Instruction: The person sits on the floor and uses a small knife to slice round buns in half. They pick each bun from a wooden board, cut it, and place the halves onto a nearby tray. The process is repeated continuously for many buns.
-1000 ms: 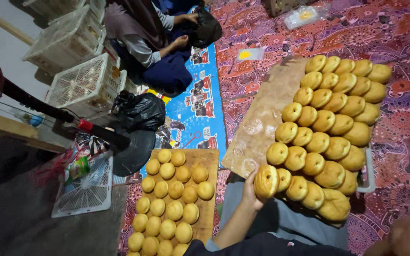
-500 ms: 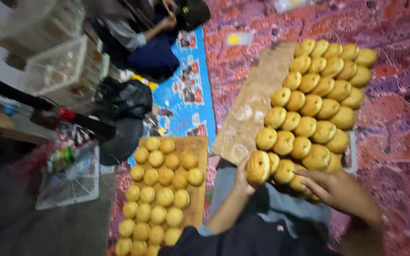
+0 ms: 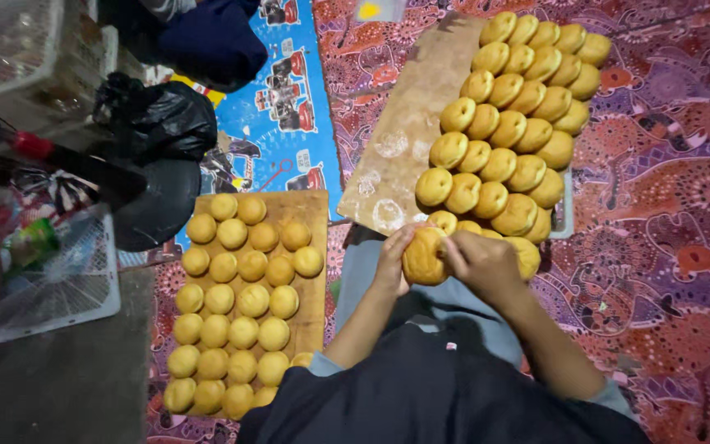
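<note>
Both hands hold one round golden dough piece (image 3: 423,255) over my lap. My left hand (image 3: 394,259) grips its left side; my right hand (image 3: 482,261) covers its right side. Just beyond them a floured wooden board (image 3: 408,131) carries several rows of ring-shaped dough pieces (image 3: 507,123), stacked overlapping. To my left a smaller wooden board (image 3: 315,214) holds several rows of round dough balls (image 3: 240,300). I sit on a patterned red cloth (image 3: 667,205).
A black plastic bag (image 3: 162,119) and a dark round object (image 3: 158,201) lie left of the smaller board. A white wire basket (image 3: 59,284) sits at the far left. A blue printed mat (image 3: 289,99) lies behind, with another seated person's dark clothing (image 3: 211,37) on it.
My right hand has come in and joined the left on the dough piece, which moved back from the board's near end toward my lap. The camera tilted down and closer.
</note>
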